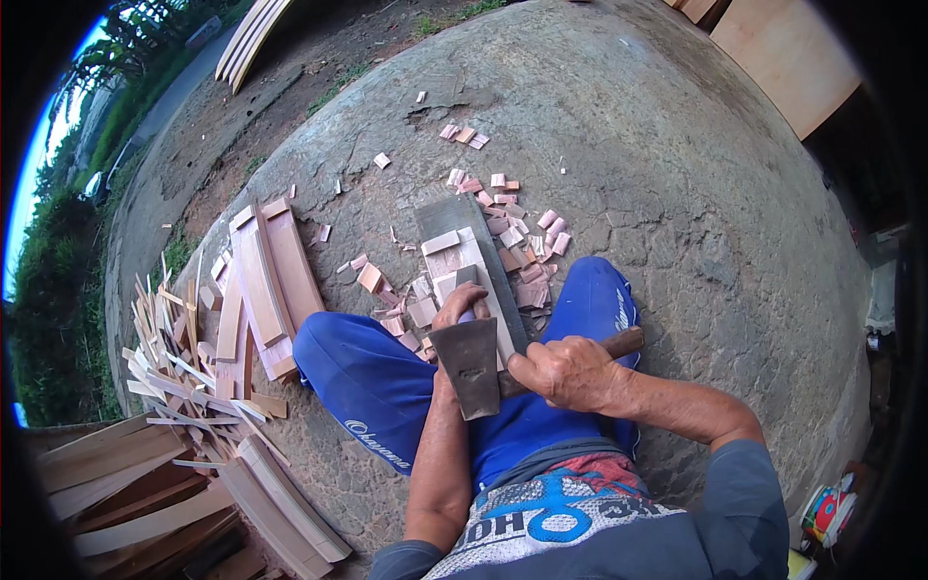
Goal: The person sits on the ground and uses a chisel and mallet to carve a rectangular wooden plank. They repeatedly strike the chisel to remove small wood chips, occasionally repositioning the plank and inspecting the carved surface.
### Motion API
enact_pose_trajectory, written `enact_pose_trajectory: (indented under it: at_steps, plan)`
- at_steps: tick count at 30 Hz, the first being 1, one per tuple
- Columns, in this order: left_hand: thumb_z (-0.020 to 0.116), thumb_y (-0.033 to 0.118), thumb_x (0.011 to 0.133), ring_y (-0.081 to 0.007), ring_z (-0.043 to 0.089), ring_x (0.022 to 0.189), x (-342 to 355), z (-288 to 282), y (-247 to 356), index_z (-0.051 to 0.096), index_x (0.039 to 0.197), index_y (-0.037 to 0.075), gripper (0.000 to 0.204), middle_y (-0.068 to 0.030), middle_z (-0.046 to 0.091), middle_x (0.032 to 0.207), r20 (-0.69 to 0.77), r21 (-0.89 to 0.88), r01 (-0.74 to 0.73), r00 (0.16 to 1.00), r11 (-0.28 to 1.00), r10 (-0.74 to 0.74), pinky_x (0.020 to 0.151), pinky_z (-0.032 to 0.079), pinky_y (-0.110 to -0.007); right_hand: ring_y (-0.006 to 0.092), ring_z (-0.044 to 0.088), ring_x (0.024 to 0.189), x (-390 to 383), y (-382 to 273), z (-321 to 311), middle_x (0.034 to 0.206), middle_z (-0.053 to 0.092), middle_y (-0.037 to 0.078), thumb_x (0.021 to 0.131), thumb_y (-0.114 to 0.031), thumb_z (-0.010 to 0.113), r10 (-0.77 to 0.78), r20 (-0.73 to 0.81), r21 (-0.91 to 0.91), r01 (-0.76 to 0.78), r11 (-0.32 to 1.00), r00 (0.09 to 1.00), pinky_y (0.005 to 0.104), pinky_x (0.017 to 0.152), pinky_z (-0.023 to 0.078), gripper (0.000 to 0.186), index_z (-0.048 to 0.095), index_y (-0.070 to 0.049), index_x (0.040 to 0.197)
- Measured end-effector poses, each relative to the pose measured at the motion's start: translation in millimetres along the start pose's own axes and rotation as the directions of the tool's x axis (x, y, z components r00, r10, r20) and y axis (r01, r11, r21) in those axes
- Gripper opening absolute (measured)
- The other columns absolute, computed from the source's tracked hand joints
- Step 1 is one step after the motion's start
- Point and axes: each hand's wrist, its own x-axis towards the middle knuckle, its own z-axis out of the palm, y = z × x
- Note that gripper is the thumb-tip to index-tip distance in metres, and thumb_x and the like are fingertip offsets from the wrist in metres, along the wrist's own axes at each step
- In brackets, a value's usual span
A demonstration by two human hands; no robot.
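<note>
My right hand (565,370) grips the wooden handle (621,342) of a hatchet-like tool, whose broad dark metal head (464,372) is over my lap. Behind that head, my left hand (454,307) is closed around a narrow grey tool (467,277), partly hidden, on a pale wooden board (483,261) with a short block (441,243) near its far end. The board lies between my bent knees on a dark grey slab (437,217). Small pinkish wood pieces (420,311) are scattered beside it.
Stacked planks (280,280), thin offcuts (184,377) and longer boards (116,464) lie at my left on cracked concrete (677,193). More pieces (464,135) lie beyond the slab. A large panel (778,53) is at the back right, colourful items (824,503) at the lower right.
</note>
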Motion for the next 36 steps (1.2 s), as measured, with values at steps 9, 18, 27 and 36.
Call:
enact_pose_trajectory:
  at_steps: [9, 18, 27, 36]
  plan:
    - [0.064, 0.0, 0.088, -0.0208, 0.074, 0.093, -0.2, -2.2, 1.6, 0.071, 0.105, 0.002, 0.019, -0.0132, 0.076, 0.098, -0.176, 0.043, 0.007, 0.984, 0.999, 0.001, 0.083, 0.056, -0.034, 0.0204, 0.067, 0.056, -23.7, -8.5, -1.3, 0.066, 0.055, 0.006, 0.079, -0.008, 0.066, -0.014, -0.01, 0.122, 0.015, 0.992, 1.0, 0.0359, 0.047, 0.054, 0.015, 0.055, -0.008, 0.09]
    - [0.069, 0.016, 0.086, -0.0176, 0.064, 0.076, 5.8, 5.3, 6.0, 0.066, 0.109, 0.001, 0.028, -0.0087, 0.065, 0.087, -0.067, -0.091, -0.039, 0.997, 0.995, 0.032, 0.075, 0.052, -0.031, 0.0216, 0.066, 0.057, -18.4, -1.7, 0.1, 0.067, 0.053, 0.006, 0.072, -0.005, 0.069, 0.037, -0.048, 0.153, -0.029, 0.988, 0.998, 0.0367, 0.049, 0.054, 0.023, 0.054, -0.007, 0.09]
    - [0.067, 0.007, 0.088, -0.0212, 0.067, 0.08, 17.8, 12.8, 31.3, 0.068, 0.109, 0.001, 0.023, -0.0112, 0.068, 0.092, -0.033, 0.006, 0.067, 0.997, 0.998, -0.067, 0.075, 0.054, -0.034, 0.0193, 0.066, 0.055, -1.5, 18.1, -11.1, 0.068, 0.054, 0.004, 0.08, -0.01, 0.068, -0.027, -0.16, 0.022, 0.031, 0.999, 0.987, 0.0363, 0.047, 0.054, 0.017, 0.055, -0.008, 0.091]
    - [0.068, 0.016, 0.103, -0.0108, 0.063, 0.08, 80.1, -38.4, 6.8, 0.061, 0.127, 0.002, 0.028, -0.0022, 0.062, 0.091, -0.313, -0.66, 0.14, 0.842, 0.738, -0.44, 0.074, 0.052, -0.027, 0.0425, 0.07, 0.074, 6.7, 27.7, -18.1, 0.079, 0.066, 0.018, 0.08, -0.007, 0.071, 0.399, -0.028, 0.442, -0.346, 0.827, 0.917, 0.0481, 0.062, 0.056, 0.035, 0.053, -0.003, 0.11]
